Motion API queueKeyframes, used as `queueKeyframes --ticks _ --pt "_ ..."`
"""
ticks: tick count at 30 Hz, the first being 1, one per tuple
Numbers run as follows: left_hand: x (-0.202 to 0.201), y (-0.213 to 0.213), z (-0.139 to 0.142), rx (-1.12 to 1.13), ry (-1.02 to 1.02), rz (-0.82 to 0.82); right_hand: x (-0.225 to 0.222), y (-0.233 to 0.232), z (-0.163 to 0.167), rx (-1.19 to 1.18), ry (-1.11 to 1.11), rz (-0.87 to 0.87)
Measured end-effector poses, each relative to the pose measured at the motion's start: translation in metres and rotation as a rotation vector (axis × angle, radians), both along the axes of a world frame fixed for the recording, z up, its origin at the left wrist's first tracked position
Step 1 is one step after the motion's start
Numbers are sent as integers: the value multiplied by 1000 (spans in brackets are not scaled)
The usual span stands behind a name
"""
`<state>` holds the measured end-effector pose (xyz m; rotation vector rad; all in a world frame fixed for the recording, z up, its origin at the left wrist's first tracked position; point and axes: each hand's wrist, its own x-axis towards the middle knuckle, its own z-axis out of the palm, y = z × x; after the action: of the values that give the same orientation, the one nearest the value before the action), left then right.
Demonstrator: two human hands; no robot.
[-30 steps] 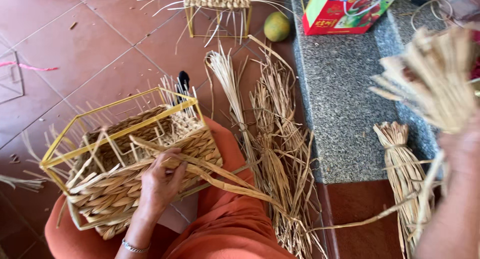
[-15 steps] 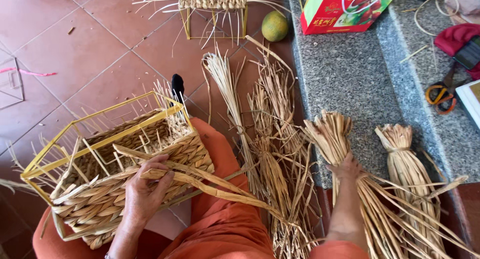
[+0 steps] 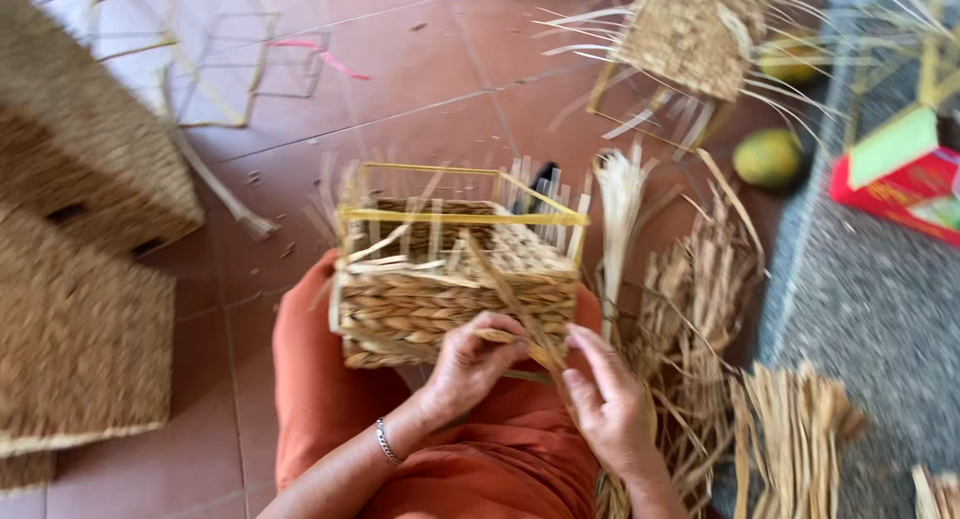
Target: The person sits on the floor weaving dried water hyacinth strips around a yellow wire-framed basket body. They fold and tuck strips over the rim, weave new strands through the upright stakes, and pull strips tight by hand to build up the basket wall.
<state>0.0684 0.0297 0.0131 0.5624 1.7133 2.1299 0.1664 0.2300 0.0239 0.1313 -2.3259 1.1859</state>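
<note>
While both hands pinch one straw strand (image 3: 520, 324), left hand (image 3: 470, 364) and right hand (image 3: 605, 404) work a basket (image 3: 450, 299) woven halfway up its yellow frame (image 3: 460, 217).

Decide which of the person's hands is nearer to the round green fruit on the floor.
The right hand. It sits at the basket's lower right corner, on the side where the green fruit lies, up and to the right. The left hand rests against the basket's front wall, farther from it.

Tan woven basket (image 3: 455, 299) on a yellow frame (image 3: 460, 216), orange clothing (image 3: 480, 469), terracotta floor tiles (image 3: 400, 89), a red-and-green box (image 3: 900, 179), speckled grey step (image 3: 880, 309).
</note>
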Motion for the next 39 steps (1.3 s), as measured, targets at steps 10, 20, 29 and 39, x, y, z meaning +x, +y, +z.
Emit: queueKeyframes --ticks 10,20,29,39 --pt "-29 -147 49 -256 427 431 -61 -85 45 -67 -98 45" --pt "-132 -198 41 -473 26 173 -118 -153 95 380 204 27" --pt "-165 -187 2 -206 -25 -134 -153 -163 82 561 83 72" --pt "-169 -195 -2 -159 -66 -253 -178 -160 72 443 -316 145"
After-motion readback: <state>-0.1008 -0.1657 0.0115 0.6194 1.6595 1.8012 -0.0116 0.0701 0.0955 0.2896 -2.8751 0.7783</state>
